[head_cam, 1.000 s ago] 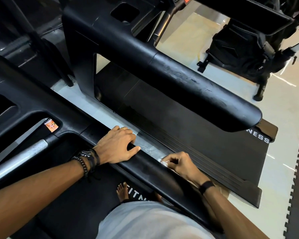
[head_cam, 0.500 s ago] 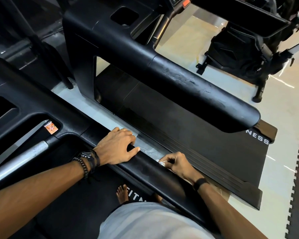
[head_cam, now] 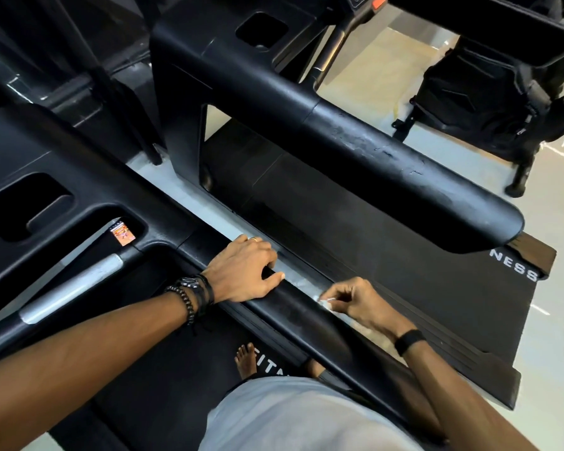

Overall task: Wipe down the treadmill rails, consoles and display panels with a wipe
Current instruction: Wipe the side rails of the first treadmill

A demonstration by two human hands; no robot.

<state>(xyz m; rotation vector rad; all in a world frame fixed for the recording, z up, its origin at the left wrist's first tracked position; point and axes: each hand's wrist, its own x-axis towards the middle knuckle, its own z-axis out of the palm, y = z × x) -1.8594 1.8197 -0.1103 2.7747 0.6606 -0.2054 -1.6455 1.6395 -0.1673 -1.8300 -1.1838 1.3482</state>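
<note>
Pinching a small white wipe (head_cam: 323, 301) against the far side of the near treadmill rail (head_cam: 293, 312), the right hand (head_cam: 360, 304) has its fingers curled tight on it, while the left hand (head_cam: 245, 275) lies spread over the rail top, just up-rail of the wipe, gripping nothing. The scrap looks tiny, so it could likely slip from the pinch and drop beyond the rail's far edge. Down-rail the top runs bare; up-rail the left hand blocks the stroke.
</note>
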